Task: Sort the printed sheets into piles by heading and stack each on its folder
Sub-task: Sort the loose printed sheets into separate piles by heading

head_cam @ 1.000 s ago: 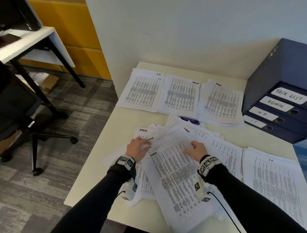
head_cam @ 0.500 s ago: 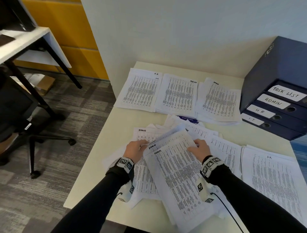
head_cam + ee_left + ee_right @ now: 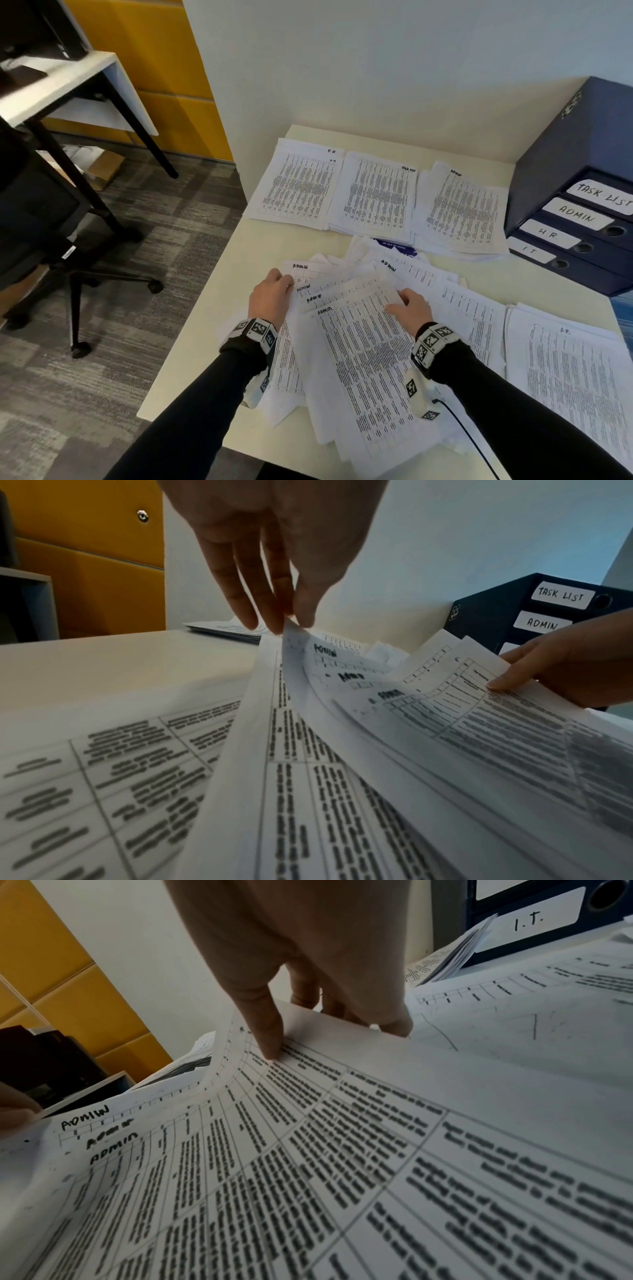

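Observation:
Several fanned sheets headed ADMIN (image 3: 363,349) lie on a loose heap of printed sheets in front of me. My left hand (image 3: 284,282) pinches their far left corner (image 3: 291,631) between thumb and fingers. At their far right edge my right hand (image 3: 399,299) grips them, thumb (image 3: 270,1045) on top and fingers behind the edge. Three sorted piles lie at the back: HR (image 3: 298,185), TASK LIST (image 3: 376,198) and ADMIN (image 3: 462,209). An IT pile (image 3: 575,377) lies at the right. Dark blue folders (image 3: 565,219) labelled TASK LIST, ADMIN, HR and IT are stacked at the far right.
The cream table (image 3: 212,342) ends at a white wall behind the piles, and its left edge drops to carpet. A black office chair (image 3: 51,240) and a second desk (image 3: 68,78) stand to the left.
My right hand slid from the middle of the top sheet to its far right edge and took hold. The ADMIN sheets were drawn closer together, their headings stepped at the left corner.

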Demonstrator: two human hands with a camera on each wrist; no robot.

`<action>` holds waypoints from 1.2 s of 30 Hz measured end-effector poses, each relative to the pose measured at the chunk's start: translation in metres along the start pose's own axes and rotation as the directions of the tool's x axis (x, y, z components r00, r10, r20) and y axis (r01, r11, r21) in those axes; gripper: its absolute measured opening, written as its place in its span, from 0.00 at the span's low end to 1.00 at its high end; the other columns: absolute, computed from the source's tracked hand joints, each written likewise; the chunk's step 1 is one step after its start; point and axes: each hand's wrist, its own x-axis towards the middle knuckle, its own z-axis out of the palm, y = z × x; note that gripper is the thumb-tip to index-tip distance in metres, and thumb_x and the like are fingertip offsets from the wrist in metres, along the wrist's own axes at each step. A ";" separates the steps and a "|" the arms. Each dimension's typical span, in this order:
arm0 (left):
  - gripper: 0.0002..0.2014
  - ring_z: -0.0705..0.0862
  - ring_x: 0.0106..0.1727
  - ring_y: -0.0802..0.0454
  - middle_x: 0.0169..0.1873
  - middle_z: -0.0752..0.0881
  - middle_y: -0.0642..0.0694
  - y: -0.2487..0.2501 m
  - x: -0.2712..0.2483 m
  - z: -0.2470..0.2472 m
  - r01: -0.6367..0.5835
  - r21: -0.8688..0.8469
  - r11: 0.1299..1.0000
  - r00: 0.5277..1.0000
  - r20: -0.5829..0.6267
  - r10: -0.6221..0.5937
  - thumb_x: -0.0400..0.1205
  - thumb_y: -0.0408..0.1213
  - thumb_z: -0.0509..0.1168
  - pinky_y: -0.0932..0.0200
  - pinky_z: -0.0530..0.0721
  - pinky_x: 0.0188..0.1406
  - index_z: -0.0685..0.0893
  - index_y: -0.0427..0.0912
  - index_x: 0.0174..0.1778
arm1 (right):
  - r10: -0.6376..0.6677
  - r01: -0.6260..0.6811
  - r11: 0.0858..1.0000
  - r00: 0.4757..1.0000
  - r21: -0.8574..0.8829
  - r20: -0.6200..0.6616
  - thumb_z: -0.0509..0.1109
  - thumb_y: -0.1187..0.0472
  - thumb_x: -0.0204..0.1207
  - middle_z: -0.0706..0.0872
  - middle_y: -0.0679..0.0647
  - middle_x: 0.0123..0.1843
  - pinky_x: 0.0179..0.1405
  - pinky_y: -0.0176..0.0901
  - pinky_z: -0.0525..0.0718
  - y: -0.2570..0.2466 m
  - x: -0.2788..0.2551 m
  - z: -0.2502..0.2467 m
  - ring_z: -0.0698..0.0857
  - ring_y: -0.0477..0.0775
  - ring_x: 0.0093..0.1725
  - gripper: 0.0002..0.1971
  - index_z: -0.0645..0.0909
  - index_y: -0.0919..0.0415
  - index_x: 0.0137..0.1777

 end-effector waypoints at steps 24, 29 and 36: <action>0.20 0.80 0.44 0.51 0.41 0.81 0.49 0.004 -0.007 0.011 0.398 -0.547 0.737 0.917 0.230 -0.325 0.78 0.41 0.71 0.59 0.75 0.45 0.74 0.43 0.63 | 0.052 -0.049 0.996 0.998 0.079 -0.030 0.69 0.65 0.75 0.82 0.55 0.50 0.48 0.41 0.74 0.004 -0.006 0.003 0.79 0.54 0.48 0.12 0.78 0.63 0.58; 0.19 0.78 0.49 0.47 0.55 0.75 0.40 -0.006 -0.001 0.018 0.449 -0.514 0.731 0.893 0.231 -0.386 0.79 0.36 0.68 0.54 0.78 0.54 0.76 0.38 0.65 | 0.039 -0.037 0.999 0.997 0.034 -0.066 0.68 0.65 0.75 0.84 0.56 0.53 0.51 0.42 0.75 0.005 -0.008 0.005 0.80 0.55 0.49 0.11 0.78 0.63 0.57; 0.16 0.79 0.61 0.45 0.60 0.78 0.40 -0.003 -0.011 0.021 0.262 -0.261 0.929 0.960 0.166 -0.224 0.83 0.32 0.58 0.55 0.76 0.59 0.78 0.40 0.68 | -0.059 0.050 0.997 0.986 -0.062 -0.158 0.64 0.66 0.78 0.80 0.52 0.46 0.43 0.39 0.72 -0.003 -0.023 0.010 0.77 0.53 0.44 0.07 0.77 0.63 0.55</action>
